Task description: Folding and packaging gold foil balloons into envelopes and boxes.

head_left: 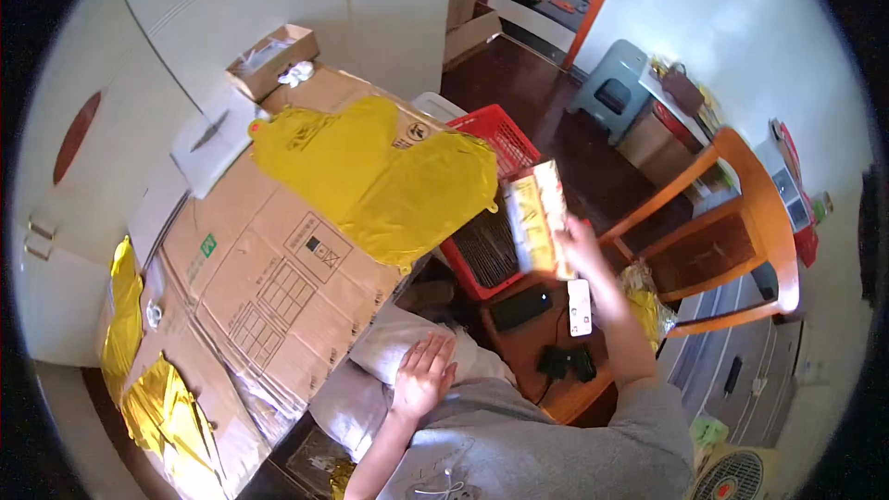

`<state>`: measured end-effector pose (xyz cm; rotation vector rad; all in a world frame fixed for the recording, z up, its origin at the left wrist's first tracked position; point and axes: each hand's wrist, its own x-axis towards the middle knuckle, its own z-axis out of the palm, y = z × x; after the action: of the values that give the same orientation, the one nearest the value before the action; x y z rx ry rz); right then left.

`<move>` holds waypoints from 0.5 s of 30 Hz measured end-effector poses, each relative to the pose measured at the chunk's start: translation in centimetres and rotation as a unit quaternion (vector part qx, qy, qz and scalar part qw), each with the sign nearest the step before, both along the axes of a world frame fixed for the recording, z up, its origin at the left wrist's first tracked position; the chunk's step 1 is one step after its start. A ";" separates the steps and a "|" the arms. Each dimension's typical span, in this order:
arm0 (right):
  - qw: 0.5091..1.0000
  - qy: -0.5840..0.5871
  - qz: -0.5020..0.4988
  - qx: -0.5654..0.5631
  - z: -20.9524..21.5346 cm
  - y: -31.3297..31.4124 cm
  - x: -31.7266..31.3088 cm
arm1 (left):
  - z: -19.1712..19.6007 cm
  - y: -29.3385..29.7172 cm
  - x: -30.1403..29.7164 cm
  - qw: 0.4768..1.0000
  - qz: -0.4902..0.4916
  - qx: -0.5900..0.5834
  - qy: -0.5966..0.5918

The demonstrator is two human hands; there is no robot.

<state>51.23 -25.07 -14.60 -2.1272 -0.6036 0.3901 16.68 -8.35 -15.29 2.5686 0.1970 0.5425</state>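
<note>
My right hand (579,245) grips the edge of a flat, rectangular yellow-and-white printed packet (532,227), slightly blurred. The packet is over a red plastic basket (495,130) that holds a dark stack of thin, flat pieces (486,250). My left hand (426,375) lies over my lap, its fingers stretched out, with nothing in it. In front of me, a flat gold foil balloon (380,181) is spread over a large cardboard sheet (250,264). More crumpled gold foil (167,417) rests at the near left.
A wooden stool seat (569,403) at my right bears a dark phone (520,308), a white phone-like item (580,307) and a black object (567,364). Beyond are a wooden chair (755,222) and a grey plastic stool (616,83). A small open box (273,60) stands at the cardboard's far end.
</note>
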 end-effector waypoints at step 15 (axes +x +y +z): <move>0.947 -0.112 0.047 -0.298 -6.8 7.6 7.7 | -2.9 0.3 -3.4 0.997 0.067 -0.030 -0.016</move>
<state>58.97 -17.50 -21.39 -2.7554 -0.7934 0.4247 13.26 -8.05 -18.14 2.4981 0.3698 0.6170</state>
